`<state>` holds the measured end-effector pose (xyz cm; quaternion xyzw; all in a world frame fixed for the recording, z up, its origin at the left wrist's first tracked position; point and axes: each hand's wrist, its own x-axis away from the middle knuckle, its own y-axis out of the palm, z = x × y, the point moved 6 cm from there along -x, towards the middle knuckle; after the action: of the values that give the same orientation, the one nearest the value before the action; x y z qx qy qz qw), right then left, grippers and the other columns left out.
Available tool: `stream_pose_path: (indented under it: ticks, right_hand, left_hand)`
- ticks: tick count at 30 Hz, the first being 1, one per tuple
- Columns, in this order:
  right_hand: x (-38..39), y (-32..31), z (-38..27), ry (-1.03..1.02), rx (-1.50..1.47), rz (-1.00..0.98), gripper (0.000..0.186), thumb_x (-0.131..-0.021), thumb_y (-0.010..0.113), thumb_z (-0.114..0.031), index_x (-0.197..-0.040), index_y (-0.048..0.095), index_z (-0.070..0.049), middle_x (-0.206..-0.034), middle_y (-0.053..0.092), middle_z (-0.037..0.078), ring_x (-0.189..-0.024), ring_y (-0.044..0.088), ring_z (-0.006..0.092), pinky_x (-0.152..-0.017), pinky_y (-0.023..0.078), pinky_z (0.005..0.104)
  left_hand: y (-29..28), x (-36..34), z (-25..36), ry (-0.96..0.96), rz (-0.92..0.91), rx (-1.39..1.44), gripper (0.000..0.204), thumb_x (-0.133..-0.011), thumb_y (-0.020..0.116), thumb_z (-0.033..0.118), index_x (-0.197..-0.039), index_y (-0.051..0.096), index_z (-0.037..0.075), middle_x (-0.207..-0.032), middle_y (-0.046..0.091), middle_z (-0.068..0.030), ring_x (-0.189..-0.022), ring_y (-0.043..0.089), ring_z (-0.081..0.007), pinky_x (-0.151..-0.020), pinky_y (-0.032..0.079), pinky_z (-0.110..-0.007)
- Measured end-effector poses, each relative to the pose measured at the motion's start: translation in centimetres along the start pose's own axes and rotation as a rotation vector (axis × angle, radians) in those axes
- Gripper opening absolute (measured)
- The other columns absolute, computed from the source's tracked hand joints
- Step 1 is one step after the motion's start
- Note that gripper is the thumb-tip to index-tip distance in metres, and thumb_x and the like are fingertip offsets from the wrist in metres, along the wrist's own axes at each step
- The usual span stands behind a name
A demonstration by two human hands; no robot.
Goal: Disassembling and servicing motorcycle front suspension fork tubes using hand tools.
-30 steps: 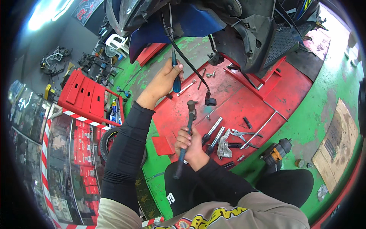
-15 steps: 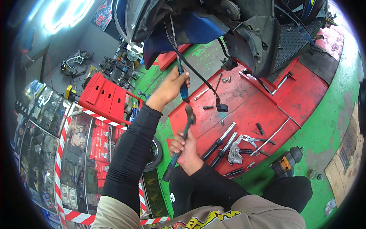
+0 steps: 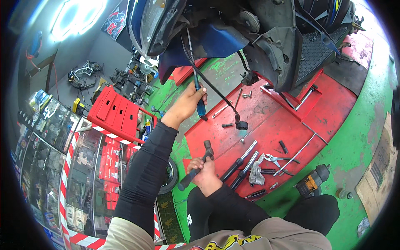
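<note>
My left hand [image 3: 187, 104] is closed around the blue handle of a screwdriver [image 3: 201, 107]. Its shaft points up toward the underside of the scooter front [image 3: 208, 37], where the tip is hard to make out. A hammer [image 3: 207, 150] is in my right hand [image 3: 206, 173], gripped along its dark handle, its head up and below the screwdriver's butt, not touching it. Beside my left hand a black cable [image 3: 214, 85] hangs from the scooter, ending in a round black part [image 3: 241, 125].
The red lift platform [image 3: 266, 118] carries two fork tubes [image 3: 246, 160], pliers [image 3: 273, 159], a crumpled rag [image 3: 257, 171], sockets and bolts. A yellow-black power tool [image 3: 310, 181] lies on the green floor. Left are a red tool cabinet [image 3: 112, 110] and a glass display case [image 3: 81, 183].
My right hand has lowered the hammer; its head is farther from the screwdriver and the handle lies flatter. My left hand still holds the screwdriver, almost in place.
</note>
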<state>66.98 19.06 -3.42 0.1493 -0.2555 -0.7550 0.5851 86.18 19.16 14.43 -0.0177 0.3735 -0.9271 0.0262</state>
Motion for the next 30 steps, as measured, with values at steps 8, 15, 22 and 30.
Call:
stream_pose_path:
  ticks: [8, 15, 22, 30]
  right_hand:
    - [1.6, 1.0, 0.8, -0.022, 0.377, -0.2, 0.05, -0.101, 0.036, -0.062, -0.083, 0.046, -0.016, -0.053, 0.032, -0.006, -0.04, 0.033, 0.0102, -0.041, 0.031, 0.027]
    - [4.4, 8.0, 3.6, 0.331, -0.021, -0.387, 0.045, -0.103, 0.04, -0.052, -0.081, 0.049, -0.014, -0.054, 0.037, -0.006, -0.04, 0.037, 0.0077, -0.041, 0.033, 0.0253]
    - [0.0, -2.4, -0.5, 0.033, -0.036, -0.001, 0.05, -0.099, 0.04, -0.062, -0.083, 0.045, -0.015, -0.055, 0.035, -0.006, -0.041, 0.036, 0.0097, -0.042, 0.032, 0.0264]
    - [2.1, 3.0, 1.2, 0.09, 0.429, -0.311, 0.047, -0.101, 0.042, -0.057, -0.083, 0.048, -0.014, -0.055, 0.034, -0.007, -0.042, 0.036, 0.0082, -0.041, 0.031, 0.0256]
  left_hand:
    - [0.3, 0.1, 0.0, 0.002, -0.02, -0.011, 0.015, -0.105, 0.047, 0.02, -0.102, 0.043, 0.007, -0.084, 0.055, -0.0029, -0.078, 0.058, -0.0145, -0.073, 0.048, -0.03]
    - [-0.2, -0.3, 0.0, 0.016, -0.001, 0.031, 0.015, -0.105, 0.047, 0.02, -0.1, 0.044, 0.006, -0.081, 0.054, -0.002, -0.076, 0.057, -0.0138, -0.072, 0.047, -0.03]
    - [0.1, -0.4, 0.3, 0.037, 0.005, 0.027, 0.017, -0.105, 0.048, 0.021, -0.099, 0.045, 0.005, -0.08, 0.054, -0.0019, -0.075, 0.057, -0.0131, -0.07, 0.047, -0.03]
    - [-0.6, -0.6, 0.1, 0.035, 0.015, 0.055, 0.017, -0.104, 0.05, 0.021, -0.098, 0.044, 0.006, -0.078, 0.054, -0.0016, -0.073, 0.056, -0.013, -0.069, 0.047, -0.031]
